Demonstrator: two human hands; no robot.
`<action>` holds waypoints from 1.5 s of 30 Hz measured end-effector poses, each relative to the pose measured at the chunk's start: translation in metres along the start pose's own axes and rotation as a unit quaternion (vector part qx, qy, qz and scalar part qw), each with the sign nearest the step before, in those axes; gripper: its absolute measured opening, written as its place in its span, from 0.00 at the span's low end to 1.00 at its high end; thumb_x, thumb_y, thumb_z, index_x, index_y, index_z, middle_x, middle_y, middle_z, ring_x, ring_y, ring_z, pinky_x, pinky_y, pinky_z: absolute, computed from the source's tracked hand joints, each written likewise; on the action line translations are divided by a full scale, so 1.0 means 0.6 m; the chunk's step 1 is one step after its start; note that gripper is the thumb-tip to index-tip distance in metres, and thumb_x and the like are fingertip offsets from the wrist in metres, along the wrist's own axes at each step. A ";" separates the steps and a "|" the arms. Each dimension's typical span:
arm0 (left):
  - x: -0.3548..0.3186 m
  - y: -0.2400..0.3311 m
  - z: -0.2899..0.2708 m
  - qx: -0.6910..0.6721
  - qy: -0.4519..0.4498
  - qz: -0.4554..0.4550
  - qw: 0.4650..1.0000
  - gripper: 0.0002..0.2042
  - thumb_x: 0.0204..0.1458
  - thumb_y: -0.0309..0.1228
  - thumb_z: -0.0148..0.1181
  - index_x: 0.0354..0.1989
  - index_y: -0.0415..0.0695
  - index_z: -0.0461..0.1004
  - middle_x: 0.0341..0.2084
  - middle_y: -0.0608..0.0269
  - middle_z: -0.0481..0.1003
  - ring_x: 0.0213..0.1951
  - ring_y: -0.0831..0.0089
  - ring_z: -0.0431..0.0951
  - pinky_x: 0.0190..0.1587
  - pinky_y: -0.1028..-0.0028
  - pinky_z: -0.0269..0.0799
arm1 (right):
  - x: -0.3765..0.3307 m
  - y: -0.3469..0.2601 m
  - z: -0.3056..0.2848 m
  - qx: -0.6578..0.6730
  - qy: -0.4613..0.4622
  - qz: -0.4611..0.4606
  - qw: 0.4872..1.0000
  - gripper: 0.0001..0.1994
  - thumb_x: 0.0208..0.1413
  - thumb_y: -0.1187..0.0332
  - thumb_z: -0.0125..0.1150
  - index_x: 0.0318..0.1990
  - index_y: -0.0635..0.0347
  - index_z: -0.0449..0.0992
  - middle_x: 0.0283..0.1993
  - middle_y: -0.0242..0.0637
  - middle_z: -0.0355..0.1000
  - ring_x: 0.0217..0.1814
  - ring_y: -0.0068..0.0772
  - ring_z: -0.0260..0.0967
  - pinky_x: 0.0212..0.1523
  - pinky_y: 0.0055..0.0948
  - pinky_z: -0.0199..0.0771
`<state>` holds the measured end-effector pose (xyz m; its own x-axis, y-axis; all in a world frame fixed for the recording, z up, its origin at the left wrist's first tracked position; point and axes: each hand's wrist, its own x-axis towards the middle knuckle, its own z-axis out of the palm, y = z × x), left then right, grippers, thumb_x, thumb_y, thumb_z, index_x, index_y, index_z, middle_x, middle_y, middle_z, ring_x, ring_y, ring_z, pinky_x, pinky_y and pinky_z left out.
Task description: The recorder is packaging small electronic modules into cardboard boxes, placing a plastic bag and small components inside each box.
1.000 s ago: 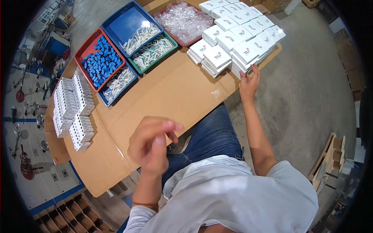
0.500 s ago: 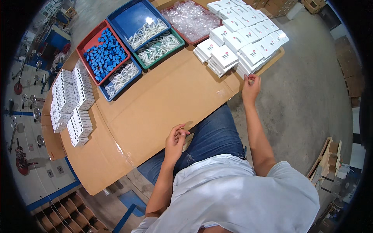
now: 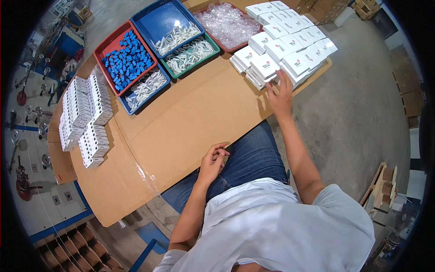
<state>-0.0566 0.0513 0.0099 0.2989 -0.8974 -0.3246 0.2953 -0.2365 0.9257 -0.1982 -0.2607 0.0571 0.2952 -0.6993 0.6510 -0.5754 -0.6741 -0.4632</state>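
Filling the right end of the worktop (image 3: 181, 118), white boxes (image 3: 262, 68) stood in stacks. The right hand (image 3: 281, 96) was at their near side, thumb and fingers spread apart; whether its fingertips touched them, I could not tell. The left hand (image 3: 211, 165) was at the near edge, loosely bent, thumb and forefinger slightly apart. Dotted white blocks (image 3: 95, 141) were stacked by the left edge.
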 end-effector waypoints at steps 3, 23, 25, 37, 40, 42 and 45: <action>0.002 -0.005 -0.003 -0.007 0.006 0.011 1.000 0.15 0.68 0.28 0.51 0.61 0.40 0.70 0.41 0.62 0.78 0.30 0.83 0.73 0.32 0.82 0.70 | 0.013 -0.005 0.023 -0.050 -0.007 -0.040 0.998 0.29 0.58 0.62 0.68 0.66 0.57 0.68 0.60 0.45 0.69 0.65 0.50 0.64 0.64 0.47 0.64; 0.013 -0.014 -0.020 -0.062 -0.002 0.003 0.998 0.16 0.69 0.29 0.47 0.61 0.35 0.67 0.40 0.51 0.78 0.26 0.72 0.78 0.30 0.74 0.77 | 0.022 -0.018 0.010 0.417 0.158 0.069 0.892 0.20 0.73 0.71 0.45 0.66 0.74 0.61 0.61 0.48 0.66 0.61 0.37 0.68 0.63 0.43 0.75; 0.010 -0.012 -0.019 -0.063 -0.003 0.005 0.998 0.16 0.69 0.29 0.47 0.61 0.36 0.67 0.41 0.51 0.78 0.26 0.72 0.78 0.31 0.74 0.77 | 0.023 -0.021 0.007 0.416 0.161 0.057 0.893 0.20 0.73 0.69 0.43 0.65 0.75 0.59 0.62 0.49 0.65 0.61 0.39 0.69 0.63 0.46 0.77; 0.038 0.145 0.041 -0.129 0.024 0.001 0.991 0.23 0.69 0.39 0.48 0.69 0.44 0.59 0.48 0.51 0.77 0.41 0.66 0.82 0.44 0.72 0.77 | -0.041 -0.093 0.012 0.358 0.073 0.062 0.929 0.22 0.73 0.65 0.46 0.65 0.74 0.63 0.61 0.50 0.68 0.60 0.40 0.70 0.59 0.32 0.71; 0.058 0.210 0.071 -0.160 0.020 0.068 0.985 0.29 0.69 0.46 0.48 0.73 0.48 0.51 0.52 0.51 0.75 0.47 0.64 0.81 0.51 0.69 0.75 | -0.073 -0.150 0.003 0.339 0.001 0.055 0.939 0.22 0.73 0.63 0.46 0.66 0.72 0.63 0.62 0.51 0.69 0.63 0.42 0.68 0.65 0.35 0.64; 0.072 0.235 0.080 -0.177 0.024 0.101 0.979 0.31 0.68 0.49 0.48 0.74 0.49 0.48 0.55 0.51 0.74 0.50 0.63 0.80 0.54 0.67 0.73 | -0.074 -0.186 -0.006 0.373 -0.022 0.017 0.927 0.22 0.73 0.63 0.45 0.66 0.71 0.63 0.64 0.52 0.69 0.65 0.44 0.67 0.66 0.36 0.64; 0.093 0.250 0.080 -0.202 0.029 0.121 0.971 0.33 0.67 0.53 0.49 0.73 0.48 0.53 0.58 0.53 0.71 0.55 0.65 0.77 0.56 0.67 0.71 | -0.080 -0.207 -0.001 0.434 -0.046 -0.026 0.900 0.20 0.74 0.64 0.43 0.65 0.69 0.64 0.68 0.55 0.66 0.71 0.50 0.64 0.71 0.42 0.61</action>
<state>-0.0392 -0.0521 0.1402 0.4507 -0.8836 -0.1273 0.5379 0.1550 0.8286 -0.1414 -0.1432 0.0834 0.3886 -0.6518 0.6513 0.2404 -0.6107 -0.7545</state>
